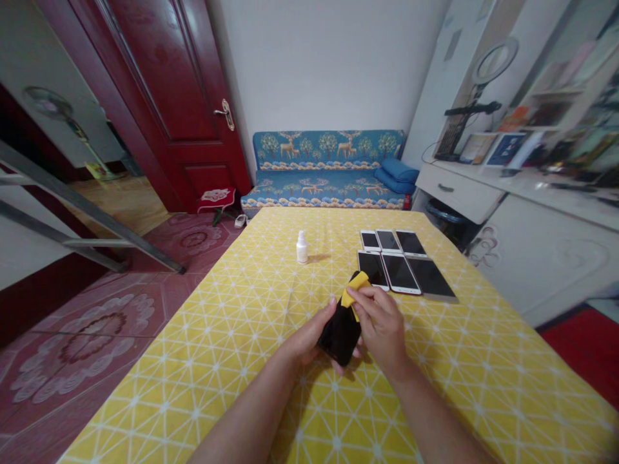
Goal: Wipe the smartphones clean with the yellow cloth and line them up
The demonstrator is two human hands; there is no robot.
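My left hand (pixel 309 336) is wrapped around a black phone (pixel 341 335), holding it above the yellow patterned tablecloth (pixel 232 335). My right hand (pixel 382 325) pinches a yellow cloth (pixel 354 288) against the phone's upper end. Beyond my hands, several phones (pixel 399 261) lie face up in two rows on the table. A small white bottle (pixel 302 248) stands upright to their left.
A blue patterned sofa (pixel 329 171) stands against the far wall beyond the table. A dark red door (pixel 169 96) is open at the left. A white desk (pixel 532 212) with a ring light (pixel 493 64) and clutter runs along the right. A metal ladder (pixel 87 219) leans at the left.
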